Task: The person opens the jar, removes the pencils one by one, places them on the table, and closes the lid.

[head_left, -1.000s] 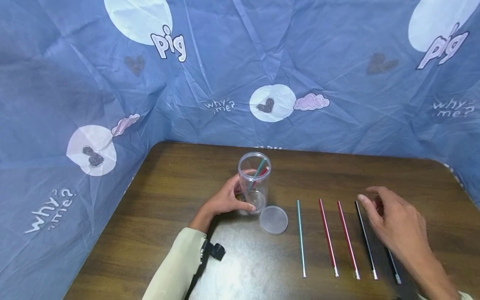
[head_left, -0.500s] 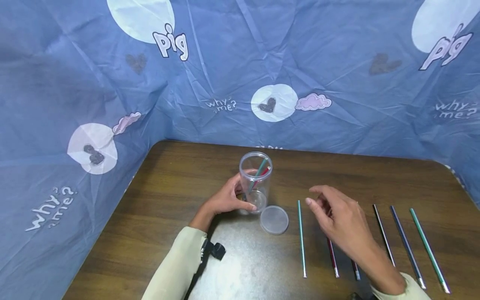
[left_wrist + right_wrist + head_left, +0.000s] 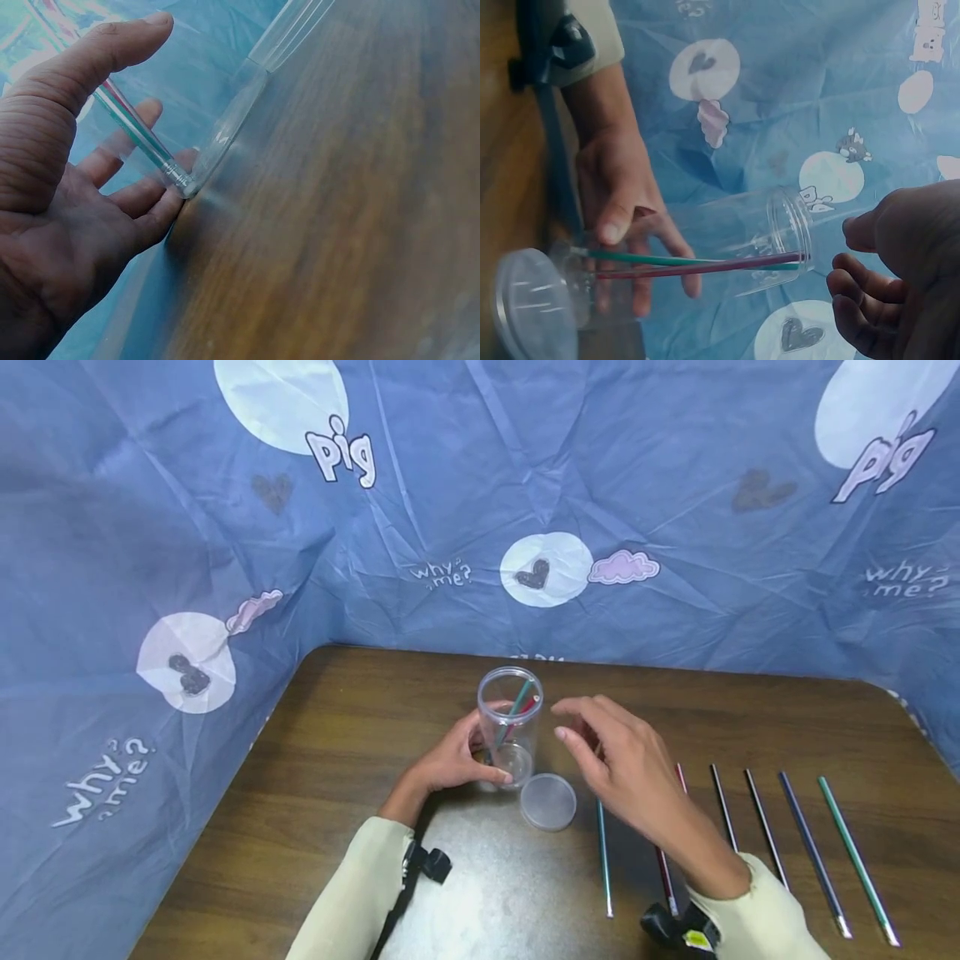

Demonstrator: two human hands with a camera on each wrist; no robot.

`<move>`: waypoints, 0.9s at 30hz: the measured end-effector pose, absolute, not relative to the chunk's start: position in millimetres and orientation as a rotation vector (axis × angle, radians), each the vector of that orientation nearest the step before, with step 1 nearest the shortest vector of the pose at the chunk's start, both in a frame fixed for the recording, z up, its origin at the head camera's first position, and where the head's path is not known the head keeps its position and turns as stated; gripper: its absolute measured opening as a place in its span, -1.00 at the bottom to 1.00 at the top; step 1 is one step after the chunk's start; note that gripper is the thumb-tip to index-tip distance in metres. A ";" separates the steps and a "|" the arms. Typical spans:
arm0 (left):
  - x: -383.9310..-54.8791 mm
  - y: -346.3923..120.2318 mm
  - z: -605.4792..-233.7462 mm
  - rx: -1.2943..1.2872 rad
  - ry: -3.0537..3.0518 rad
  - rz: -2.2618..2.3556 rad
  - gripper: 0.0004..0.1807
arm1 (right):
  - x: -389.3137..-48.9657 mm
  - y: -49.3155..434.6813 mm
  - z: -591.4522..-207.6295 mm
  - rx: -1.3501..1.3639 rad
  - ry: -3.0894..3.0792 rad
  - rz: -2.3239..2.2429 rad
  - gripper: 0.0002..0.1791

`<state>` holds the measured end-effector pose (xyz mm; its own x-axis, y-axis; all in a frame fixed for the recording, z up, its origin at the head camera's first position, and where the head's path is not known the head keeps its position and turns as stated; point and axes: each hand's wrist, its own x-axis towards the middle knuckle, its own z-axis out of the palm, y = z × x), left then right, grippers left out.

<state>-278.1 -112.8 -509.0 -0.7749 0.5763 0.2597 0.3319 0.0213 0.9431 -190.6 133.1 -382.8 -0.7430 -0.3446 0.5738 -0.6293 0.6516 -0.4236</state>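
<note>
My left hand [image 3: 457, 756] grips a clear plastic jar [image 3: 516, 764] low on its side, thumb in front and fingers behind. The jar stands upright and uncapped, with a green pencil [image 3: 641, 259] and a red pencil [image 3: 705, 266] leaning inside it. In the left wrist view their metal-tipped ends rest at the jar's bottom. Just right of the jar's rim is my right hand [image 3: 622, 764], its fingers loosely bent and holding nothing. Beneath it lies a teal pencil [image 3: 604, 860], its far end covered by the hand.
A translucent round lid [image 3: 548, 802] lies in front of the jar. Rightward, a row includes red pencils [image 3: 666, 881], dark pencils [image 3: 765, 827], a navy pencil [image 3: 813, 847] and a green pencil [image 3: 858, 860]. A printed blue sheet [image 3: 420, 527] hangs behind the wooden table [image 3: 322, 718].
My right hand has travelled left, from over the dark pencils, across the red ones, to beside the jar's rim. My left hand and the jar stay put.
</note>
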 end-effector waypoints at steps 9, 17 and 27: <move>-276.1 -113.2 -510.0 0.918 2.084 1.855 0.09 | -219.9 121.3 -367.9 0.779 -2.466 0.819 -0.80; -275.9 -112.4 -509.5 0.940 2.084 1.851 0.10 | -243.5 112.0 -358.1 0.889 -2.460 0.671 -0.82; -276.7 -113.4 -509.5 0.935 2.078 1.864 0.09 | -256.4 104.8 -334.6 0.957 -2.674 0.436 -0.88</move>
